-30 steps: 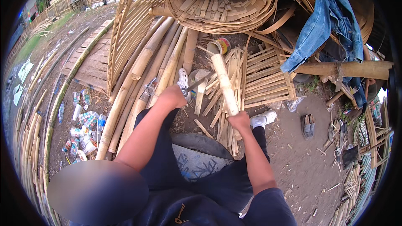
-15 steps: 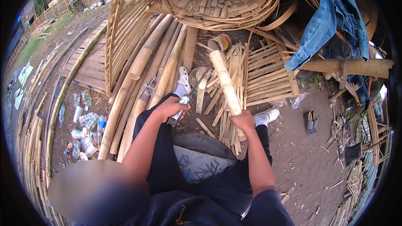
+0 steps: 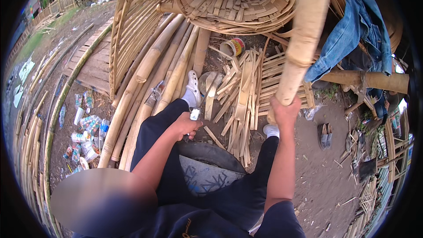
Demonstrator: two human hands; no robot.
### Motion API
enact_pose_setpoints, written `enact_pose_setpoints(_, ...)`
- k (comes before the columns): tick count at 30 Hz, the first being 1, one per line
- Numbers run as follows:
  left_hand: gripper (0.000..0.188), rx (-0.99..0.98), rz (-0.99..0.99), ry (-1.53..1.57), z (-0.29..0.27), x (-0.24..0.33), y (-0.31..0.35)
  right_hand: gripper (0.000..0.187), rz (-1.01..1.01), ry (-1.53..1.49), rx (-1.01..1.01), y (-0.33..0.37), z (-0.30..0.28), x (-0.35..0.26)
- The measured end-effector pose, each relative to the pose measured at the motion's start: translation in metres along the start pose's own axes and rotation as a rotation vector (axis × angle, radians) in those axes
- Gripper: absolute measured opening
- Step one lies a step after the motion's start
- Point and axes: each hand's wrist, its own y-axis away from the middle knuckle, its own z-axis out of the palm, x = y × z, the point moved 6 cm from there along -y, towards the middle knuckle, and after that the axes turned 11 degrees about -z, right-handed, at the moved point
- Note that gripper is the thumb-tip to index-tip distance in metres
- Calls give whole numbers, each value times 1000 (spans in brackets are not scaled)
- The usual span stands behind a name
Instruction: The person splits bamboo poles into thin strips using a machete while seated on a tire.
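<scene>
My right hand (image 3: 286,108) is closed round the lower end of a thick bamboo piece (image 3: 302,44), which stands raised and tilted slightly right, its upper part blurred. My left hand (image 3: 187,125), low between my knees, is wrapped round a knife (image 3: 194,114) with a pale, silvery part showing above the fist. Its thin dark blade seems to point up and away, though most of it is hard to make out. Beyond the hands lies a heap of split bamboo strips (image 3: 243,89) on the ground. A dark round block (image 3: 207,154) sits between my legs.
Long bamboo poles (image 3: 152,61) lie on the left beside a slatted bamboo frame (image 3: 128,35). A large woven bamboo roll (image 3: 238,22) is ahead. A denim jacket (image 3: 343,35) hangs at right above shoes (image 3: 325,135). Plastic litter (image 3: 90,125) lies at left.
My right hand has lifted the bamboo piece up and to the right, away from the strips. My left hand has shifted slightly down, still gripping the knife.
</scene>
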Motion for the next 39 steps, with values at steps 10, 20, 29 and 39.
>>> enact_pose_setpoints(10, 13, -97, -119, 5, 22, -2, -16, 44, 468, 781, -611, 107, 40, 203)
enact_pose_setpoints(20, 13, -11, 14, -155, 21, -24, -27, 48, 531, 767, -567, 135, 3, 198)
enact_pose_setpoints(29, 7, -46, -1, -126, 21, -21, -19, 16, -95, 110, 16, 9, -42, 21)
enact_pose_setpoints(39, 12, -307, -52, -28, 37, -19, -23, 44, 520, 896, -605, 107, 4, 223)
